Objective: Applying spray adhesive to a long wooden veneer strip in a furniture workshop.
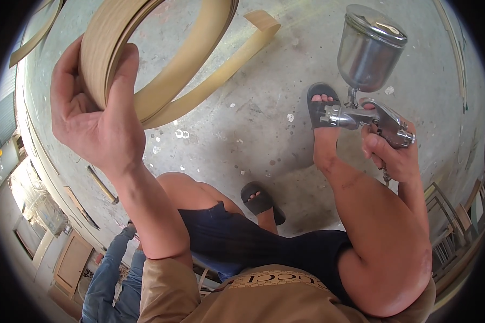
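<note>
My left hand (99, 126) grips a coiled roll of wood-grain edge banding (103, 51), fingers behind it and thumb on its inner side. A loose tail of the banding (229, 67) curls away to the right, its end bent over. In my right hand (396, 156) is a metal spray gun (355, 117), with its nozzle toward the left. The gun's lidded silver cup (367, 62) stands on top, tilted slightly. Fingers wrap the gun's handle; the trigger is partly hidden. The roll and the gun are well apart.
Below lies a paint-spotted concrete floor (215, 148), with my sandalled feet on it. A hammer-like tool (102, 184) rests at left. Someone in jeans (110, 282) is at lower left, near a wooden cabinet door (71, 261). Frames (448, 215) lean at right.
</note>
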`<action>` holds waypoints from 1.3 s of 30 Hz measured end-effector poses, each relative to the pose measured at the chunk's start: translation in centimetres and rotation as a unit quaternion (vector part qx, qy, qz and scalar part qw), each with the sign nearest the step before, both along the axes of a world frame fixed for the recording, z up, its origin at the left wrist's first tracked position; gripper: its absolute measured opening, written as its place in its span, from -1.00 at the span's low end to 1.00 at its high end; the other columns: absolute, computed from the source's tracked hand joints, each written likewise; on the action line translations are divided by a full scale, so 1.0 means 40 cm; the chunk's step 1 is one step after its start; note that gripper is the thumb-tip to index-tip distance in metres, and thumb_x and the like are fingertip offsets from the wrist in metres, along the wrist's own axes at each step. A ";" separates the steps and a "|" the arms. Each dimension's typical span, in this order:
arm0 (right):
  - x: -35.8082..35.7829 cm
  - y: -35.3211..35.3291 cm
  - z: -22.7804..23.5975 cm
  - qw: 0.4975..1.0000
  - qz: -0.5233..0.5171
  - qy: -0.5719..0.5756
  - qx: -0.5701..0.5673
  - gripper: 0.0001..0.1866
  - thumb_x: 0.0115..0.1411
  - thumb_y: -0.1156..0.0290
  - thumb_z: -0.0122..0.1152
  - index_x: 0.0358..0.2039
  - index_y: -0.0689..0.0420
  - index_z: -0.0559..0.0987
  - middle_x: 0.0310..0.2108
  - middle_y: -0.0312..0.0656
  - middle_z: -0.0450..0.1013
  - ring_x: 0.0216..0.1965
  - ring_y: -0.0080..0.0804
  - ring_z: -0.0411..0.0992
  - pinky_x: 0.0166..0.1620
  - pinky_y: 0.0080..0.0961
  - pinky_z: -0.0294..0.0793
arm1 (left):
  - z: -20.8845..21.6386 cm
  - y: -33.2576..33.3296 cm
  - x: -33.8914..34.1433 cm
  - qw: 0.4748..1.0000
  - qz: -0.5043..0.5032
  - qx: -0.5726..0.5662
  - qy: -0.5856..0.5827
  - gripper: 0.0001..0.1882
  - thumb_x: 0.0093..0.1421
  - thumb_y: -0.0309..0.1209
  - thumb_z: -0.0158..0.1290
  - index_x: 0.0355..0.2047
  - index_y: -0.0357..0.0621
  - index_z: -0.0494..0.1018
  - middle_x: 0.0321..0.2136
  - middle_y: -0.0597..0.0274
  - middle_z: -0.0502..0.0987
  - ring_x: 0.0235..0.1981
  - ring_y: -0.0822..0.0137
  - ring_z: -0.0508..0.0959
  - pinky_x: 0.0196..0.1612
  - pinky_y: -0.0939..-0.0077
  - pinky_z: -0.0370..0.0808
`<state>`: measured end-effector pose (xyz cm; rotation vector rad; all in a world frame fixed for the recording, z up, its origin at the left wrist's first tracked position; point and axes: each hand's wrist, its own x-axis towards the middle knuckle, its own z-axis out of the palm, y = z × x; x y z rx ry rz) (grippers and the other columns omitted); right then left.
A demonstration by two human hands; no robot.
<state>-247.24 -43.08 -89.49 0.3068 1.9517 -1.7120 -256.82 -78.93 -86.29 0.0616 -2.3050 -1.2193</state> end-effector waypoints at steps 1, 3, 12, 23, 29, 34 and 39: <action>-0.001 0.003 0.006 1.000 -0.002 -0.007 -0.026 -0.46 0.20 0.35 0.31 0.16 0.27 0.42 -0.61 -0.26 0.41 -0.75 -0.73 0.20 -0.70 -0.74 0.10 | -0.001 0.000 -0.001 1.000 0.000 0.000 0.000 -0.57 -0.01 -0.54 0.35 -0.10 -0.32 0.51 -0.32 0.15 0.62 -0.30 0.41 0.61 -0.18 0.63 0.53; 0.000 0.004 0.012 0.998 -0.004 -0.015 -0.054 -0.43 0.18 0.32 0.33 0.15 0.28 0.43 -0.61 -0.25 0.41 -0.75 -0.71 0.21 -0.69 -0.74 0.11 | -0.002 -0.002 0.001 1.000 0.000 -0.004 -0.002 -0.57 -0.01 -0.54 0.35 -0.10 -0.32 0.52 -0.32 0.15 0.62 -0.30 0.42 0.61 -0.18 0.63 0.53; -0.004 0.021 0.017 1.000 -0.004 -0.023 -0.001 -0.50 0.17 0.45 0.33 0.12 0.23 0.49 -0.51 -0.35 0.42 -0.61 -0.75 0.31 -0.65 -0.75 0.15 | 0.004 -0.007 0.010 1.000 -0.001 -0.010 0.000 -0.58 -0.01 -0.54 0.35 -0.11 -0.31 0.52 -0.32 0.14 0.62 -0.31 0.42 0.61 -0.18 0.63 0.53; -0.007 0.020 0.005 0.995 -0.052 0.007 0.080 -0.49 0.19 0.47 0.32 0.16 0.19 0.47 -0.47 -0.40 0.39 -0.58 -0.74 0.32 -0.64 -0.76 0.17 | 0.015 -0.005 0.018 1.000 -0.002 0.015 0.007 -0.57 -0.01 -0.59 0.34 -0.10 -0.37 0.51 -0.30 0.12 0.61 -0.30 0.39 0.61 -0.17 0.61 0.55; 0.000 0.021 -0.006 0.987 -0.078 0.061 0.129 -0.48 0.21 0.48 0.28 0.19 0.18 0.45 -0.44 -0.40 0.40 -0.53 -0.75 0.32 -0.56 -0.77 0.20 | 0.026 -0.007 0.023 1.000 0.001 0.019 0.005 -0.55 -0.02 -0.61 0.34 -0.08 -0.39 0.50 -0.28 0.10 0.60 -0.27 0.38 0.61 -0.15 0.59 0.55; 0.033 0.058 -0.104 0.966 -0.115 0.144 0.183 -0.48 0.24 0.44 0.27 0.21 0.18 0.43 -0.38 -0.38 0.44 -0.47 -0.75 0.33 -0.50 -0.74 0.27 | 0.037 -0.011 0.029 1.000 0.003 0.023 -0.004 -0.54 -0.01 -0.66 0.32 -0.06 -0.40 0.48 -0.26 0.07 0.60 -0.26 0.35 0.62 -0.13 0.57 0.56; 0.070 0.122 -0.338 0.950 -0.190 0.115 0.221 -0.54 0.31 0.31 0.20 0.17 0.20 0.45 -0.25 -0.30 0.56 -0.42 -0.64 0.42 -0.39 -0.64 0.43 | 0.049 -0.012 0.035 0.999 -0.010 0.048 0.015 -0.52 0.00 -0.73 0.26 -0.02 -0.41 0.46 -0.24 0.05 0.60 -0.23 0.32 0.62 -0.11 0.57 0.56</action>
